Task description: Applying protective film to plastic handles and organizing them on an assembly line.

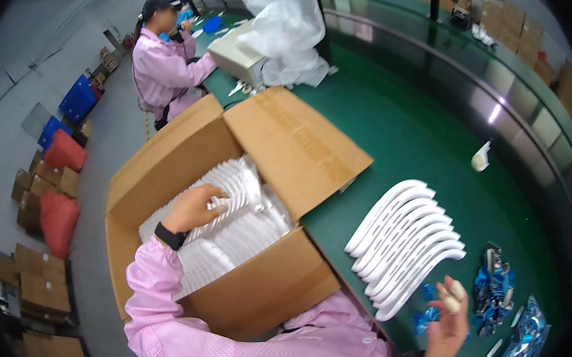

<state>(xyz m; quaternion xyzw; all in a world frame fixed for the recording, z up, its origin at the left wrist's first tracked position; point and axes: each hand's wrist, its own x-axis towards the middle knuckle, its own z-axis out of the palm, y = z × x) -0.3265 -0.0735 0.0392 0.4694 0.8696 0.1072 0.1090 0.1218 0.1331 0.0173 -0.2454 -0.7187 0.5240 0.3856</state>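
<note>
An opened cardboard box (pixel 269 292) holds rows of white parts in clear plastic wrapping (pixel 214 249). My left hand (pixel 197 208), with a black band at the wrist, is inside it, its fingers curled onto the upper row of wrapped parts; the fingertips are partly hidden. On the green table to the right lies a row of several curved white plastic parts (pixel 406 244) with small slots, side by side. Just below their near end is my right hand (pixel 448 324), fingers bent and apart from the thumb, pale covers on the fingertips. Nothing shows in its grasp.
Dark pieces with blue film (pixel 494 286) and a shiny blue bag (pixel 527 331) lie right of my right hand. A small white part (pixel 481 157) rests farther along the green table (pixel 397 128). Beyond the box flap stand a pale box (pixel 238 53), plastic sheeting (pixel 286 22) and a co-worker (pixel 163 60).
</note>
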